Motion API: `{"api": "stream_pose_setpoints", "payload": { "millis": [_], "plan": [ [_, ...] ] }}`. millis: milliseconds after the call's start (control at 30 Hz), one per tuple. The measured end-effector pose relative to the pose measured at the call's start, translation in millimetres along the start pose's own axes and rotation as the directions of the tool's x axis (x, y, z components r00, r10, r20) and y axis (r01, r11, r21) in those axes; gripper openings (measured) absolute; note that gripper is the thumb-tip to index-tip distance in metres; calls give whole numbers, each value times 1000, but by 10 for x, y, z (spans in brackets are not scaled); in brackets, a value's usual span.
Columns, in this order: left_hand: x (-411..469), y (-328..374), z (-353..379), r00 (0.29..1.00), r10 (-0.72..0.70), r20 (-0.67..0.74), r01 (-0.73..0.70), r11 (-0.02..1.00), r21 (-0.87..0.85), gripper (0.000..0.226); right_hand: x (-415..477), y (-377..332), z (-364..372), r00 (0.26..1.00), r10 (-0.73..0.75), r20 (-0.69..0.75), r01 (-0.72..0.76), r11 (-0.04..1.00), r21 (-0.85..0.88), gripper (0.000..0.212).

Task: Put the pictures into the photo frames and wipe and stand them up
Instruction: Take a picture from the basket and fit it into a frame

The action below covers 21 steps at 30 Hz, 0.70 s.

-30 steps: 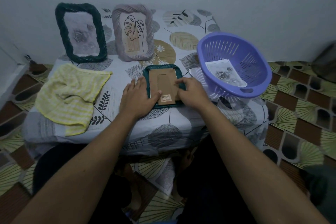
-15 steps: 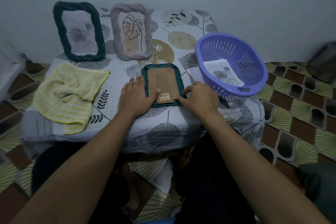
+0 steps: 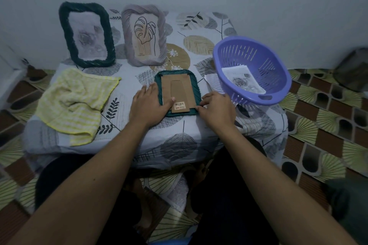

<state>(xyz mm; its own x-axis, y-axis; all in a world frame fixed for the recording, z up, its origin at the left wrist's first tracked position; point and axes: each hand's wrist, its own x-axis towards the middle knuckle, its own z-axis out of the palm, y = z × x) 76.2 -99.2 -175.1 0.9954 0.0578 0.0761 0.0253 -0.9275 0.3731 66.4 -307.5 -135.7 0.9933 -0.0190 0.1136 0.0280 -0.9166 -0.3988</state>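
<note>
Left hand (image 3: pixel 146 105) lies flat, fingers straight and close together, on the left rim of the teal frame (image 3: pixel 195 90), with the thumb reaching over onto the brown cardboard backing (image 3: pixel 166 89). That frame lies face down near the middle of the tabletop (image 3: pixel 125 89), a little toward the near edge, its fold-out strut flat against the backing and a barcode sticker (image 3: pixel 179 105) at the strut's near end. The right hand (image 3: pixel 216 108) sits at the frame's near right corner, fingers curled, thumb and fingertips up against the rim. From where I stand I can't tell whether they are actually nipping anything.

Along the far edge, by the wall, two frames stand upright: a dark green frame (image 3: pixel 64 26) toward the far left corner, holding a pale picture, and just beside it on the right a mauve frame (image 3: pixel 127 34) showing a line drawing of a leaf (image 3: pixel 144 30). A crumpled yellow cloth (image 3: pixel 73 103) is spread over the near left part, hanging slightly over the edge. At the right edge sits a purple slotted basket (image 3: pixel 278 77), tilted, with a rose picture (image 3: pixel 242 82) lying inside it. More sheets of paper (image 3: pixel 209 80) poke out from under its left side, between the basket and the teal frame. A leaf-patterned cover drapes the whole top.
</note>
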Motion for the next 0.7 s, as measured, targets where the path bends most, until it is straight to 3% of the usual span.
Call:
{"api": "stream_pose_setpoints", "payload": {
  "millis": [267, 700],
  "plan": [
    [-7, 11, -14, 1000, -4, 1, 4, 1000, 3, 89, -5, 10, 9, 998, 25, 60, -32, 992, 123, 13],
    [-14, 11, -21, 1000, -5, 12, 5, 1000, 10, 90, -8, -33, -125, 993, -85, 86, 85, 996, 5, 14]
  ]
}}
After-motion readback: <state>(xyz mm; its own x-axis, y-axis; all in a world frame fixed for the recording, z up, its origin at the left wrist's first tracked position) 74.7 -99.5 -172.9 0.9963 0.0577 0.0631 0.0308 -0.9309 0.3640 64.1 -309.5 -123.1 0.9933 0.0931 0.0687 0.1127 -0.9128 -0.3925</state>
